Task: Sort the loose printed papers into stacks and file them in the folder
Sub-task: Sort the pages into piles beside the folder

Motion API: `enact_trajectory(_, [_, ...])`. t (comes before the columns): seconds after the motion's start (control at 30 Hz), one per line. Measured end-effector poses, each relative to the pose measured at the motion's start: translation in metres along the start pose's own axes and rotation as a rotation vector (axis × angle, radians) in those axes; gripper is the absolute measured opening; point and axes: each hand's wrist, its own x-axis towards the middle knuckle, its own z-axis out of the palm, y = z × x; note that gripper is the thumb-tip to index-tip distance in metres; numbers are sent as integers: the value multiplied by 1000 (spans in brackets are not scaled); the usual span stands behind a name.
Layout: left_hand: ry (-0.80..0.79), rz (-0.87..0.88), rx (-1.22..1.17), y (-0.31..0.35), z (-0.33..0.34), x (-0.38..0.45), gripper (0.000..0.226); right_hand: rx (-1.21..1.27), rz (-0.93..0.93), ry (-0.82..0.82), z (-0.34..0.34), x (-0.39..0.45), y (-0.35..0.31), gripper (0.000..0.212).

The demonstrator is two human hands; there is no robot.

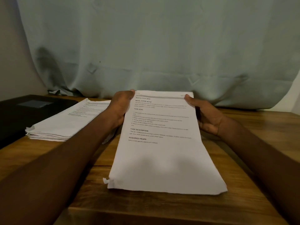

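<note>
Wooden surface point(243, 143), pale curtain point(162, 38) behind. Both hands' grip clamped on centre paper stack point(162, 159): left hand point(119, 108), right hand point(206, 117) at far corners. Second stack point(68, 120) and black folder point(24, 114) sat left. Risk: near edges ragged, sheets could slide, mix with neighbour.

wooden table point(253, 127) bearing paper stack point(68, 120), folder point(21, 114)

A wooden counter point(253, 127) with visible grain fills the foreground. Behind it hangs a pale grey-green curtain point(154, 46), creased and folded, its hem bunched on the counter's far edge. A strip of wall point(8, 46) shows at left.
</note>
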Motion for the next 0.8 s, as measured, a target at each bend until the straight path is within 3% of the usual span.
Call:
enact_trajectory(0.37, [-68,130,-8,-13,13,-1,24,-81,-67,215,-5,27,14,33])
enact_trajectory(0.57, [-57,56,-66,-12,13,-4,20,-176,-317,216,0,37,16,33])
enact_trajectory(0.8, [-38,93,-8,-13,15,-4,27,-314,-381,289,-3,43,24,26])
